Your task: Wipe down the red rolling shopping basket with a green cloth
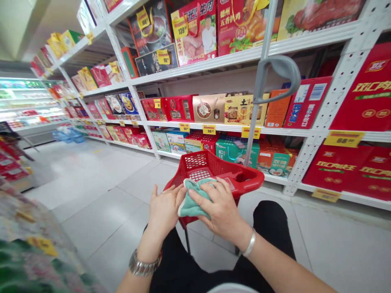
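Observation:
A folded green cloth (198, 201) with a pale edge lies under the fingers of my right hand (220, 203), which presses it against the near rim of a red shopping cart basket (249, 179). My right wrist wears a silver bracelet. My left hand (166, 205), with a metal watch on its wrist, is at the left end of the near rim. Its thumb is raised and its fingers point right, with the tips close against the cloth. What lies beneath the left fingers is hidden. The basket's perforated floor and far wall show beyond both hands.
White shelves (214, 127) of boxed foods with yellow price tags run behind the cart. A metal pole (252, 136) with a grey hook (279, 79) rises from the basket's right side. Tiled floor (116, 203) extends left. Blurred goods (39, 252) stand at lower left.

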### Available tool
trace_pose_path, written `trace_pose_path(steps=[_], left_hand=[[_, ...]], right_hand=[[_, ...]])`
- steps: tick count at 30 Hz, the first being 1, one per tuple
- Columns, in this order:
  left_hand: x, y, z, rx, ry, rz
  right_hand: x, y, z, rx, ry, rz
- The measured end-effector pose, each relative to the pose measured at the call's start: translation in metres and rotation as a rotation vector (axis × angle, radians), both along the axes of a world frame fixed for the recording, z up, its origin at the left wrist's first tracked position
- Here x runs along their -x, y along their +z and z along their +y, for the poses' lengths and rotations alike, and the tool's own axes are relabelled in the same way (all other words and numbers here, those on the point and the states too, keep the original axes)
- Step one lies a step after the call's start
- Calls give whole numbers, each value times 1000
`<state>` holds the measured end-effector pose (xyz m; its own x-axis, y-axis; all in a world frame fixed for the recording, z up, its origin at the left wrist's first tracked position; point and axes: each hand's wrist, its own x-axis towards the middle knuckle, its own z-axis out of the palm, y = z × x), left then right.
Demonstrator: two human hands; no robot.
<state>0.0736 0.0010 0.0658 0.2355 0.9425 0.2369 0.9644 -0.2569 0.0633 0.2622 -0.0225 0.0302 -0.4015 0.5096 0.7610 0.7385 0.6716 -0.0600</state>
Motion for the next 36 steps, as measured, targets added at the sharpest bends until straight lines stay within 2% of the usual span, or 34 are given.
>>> trace_pose_path(steps=[3, 11, 16, 21, 26, 29, 32, 36], left_hand=[[0, -3, 3, 4, 39, -4], [-5, -6, 7, 10, 99, -79], [-13, -5, 9, 3, 86, -80], [1, -3, 25, 21, 96, -121], [51, -4, 50, 6, 274, -200], [75, -12, 56, -88, 351, -255], [75, -24, 51, -220, 257, -289], [52, -33, 35, -283, 21, -410]], right_hand=[[-15, -6, 6, -19, -26, 17], [-105, -17, 36, -41, -229, 223], [-124, -14, 50, -30, -258, 268], [-107, -8, 44, -23, -212, 261], [-64, -6, 25, -17, -125, 196], [-32, -10, 14, -16, -61, 169], [-3, -13, 7, -39, 18, 116], [16, -12, 6, -99, 143, 53]])
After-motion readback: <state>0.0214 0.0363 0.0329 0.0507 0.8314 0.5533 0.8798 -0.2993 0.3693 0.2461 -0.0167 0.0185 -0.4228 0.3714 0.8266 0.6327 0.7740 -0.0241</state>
